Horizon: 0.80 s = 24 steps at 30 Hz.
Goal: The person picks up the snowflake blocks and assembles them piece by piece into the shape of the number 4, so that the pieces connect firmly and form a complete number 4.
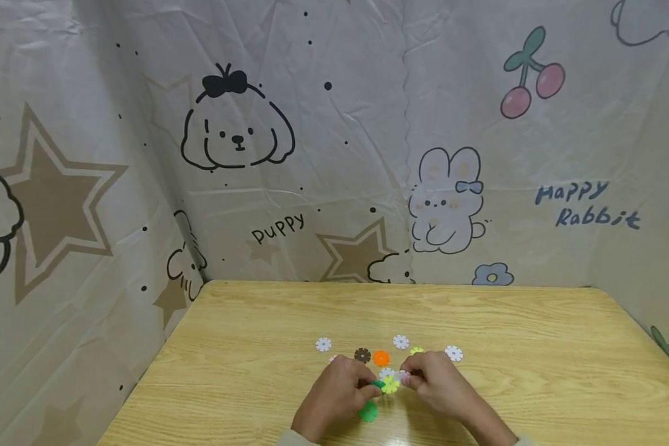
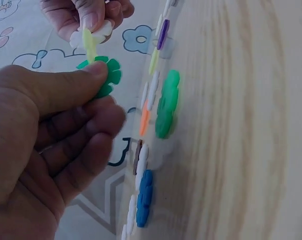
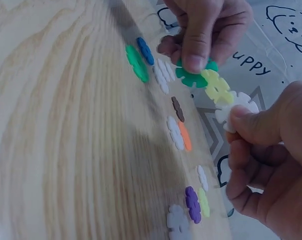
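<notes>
Left hand pinching, thumb extended on top, other fingers loosely curled below; right hand also pinching, thumb on top, rest of the fingers curled under. Hands near each other, not touching, fingertips turned inward. Both arms come in from the bottom of the head view, right forearm slanting in from lower right, left showing little past the wrist.
</notes>
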Each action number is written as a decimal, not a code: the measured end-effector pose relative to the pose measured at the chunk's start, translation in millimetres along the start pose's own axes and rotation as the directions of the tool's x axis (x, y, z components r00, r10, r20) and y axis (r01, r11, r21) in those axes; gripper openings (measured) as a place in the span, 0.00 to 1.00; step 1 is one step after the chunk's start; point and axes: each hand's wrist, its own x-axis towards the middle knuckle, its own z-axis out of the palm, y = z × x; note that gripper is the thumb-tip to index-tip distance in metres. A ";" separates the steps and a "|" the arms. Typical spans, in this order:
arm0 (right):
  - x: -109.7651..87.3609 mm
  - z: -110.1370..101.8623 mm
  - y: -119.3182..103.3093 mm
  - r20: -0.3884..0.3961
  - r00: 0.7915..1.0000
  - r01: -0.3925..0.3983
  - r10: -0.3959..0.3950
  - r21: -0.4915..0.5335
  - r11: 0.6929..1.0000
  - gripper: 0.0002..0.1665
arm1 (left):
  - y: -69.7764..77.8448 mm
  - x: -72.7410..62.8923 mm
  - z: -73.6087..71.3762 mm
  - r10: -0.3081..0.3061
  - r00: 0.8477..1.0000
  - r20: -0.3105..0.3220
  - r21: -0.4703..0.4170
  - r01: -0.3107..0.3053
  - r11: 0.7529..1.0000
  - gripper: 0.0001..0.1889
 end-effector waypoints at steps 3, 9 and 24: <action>-0.6 -2.2 0.6 0.027 1.000 0.011 -0.012 0.024 1.000 0.07 | -1.2 -0.2 -1.4 -0.038 0.999 0.028 -0.045 0.039 0.998 0.02; -1.2 -7.7 0.6 0.080 0.997 0.003 -0.010 0.090 0.996 0.05 | -5.3 0.0 -5.4 -0.049 0.998 0.046 -0.145 0.055 0.988 0.03; 1.6 -6.5 -5.7 0.100 0.995 0.011 -0.026 0.145 0.989 0.04 | -0.8 2.7 -4.9 0.004 1.000 0.019 -0.251 0.001 0.968 0.05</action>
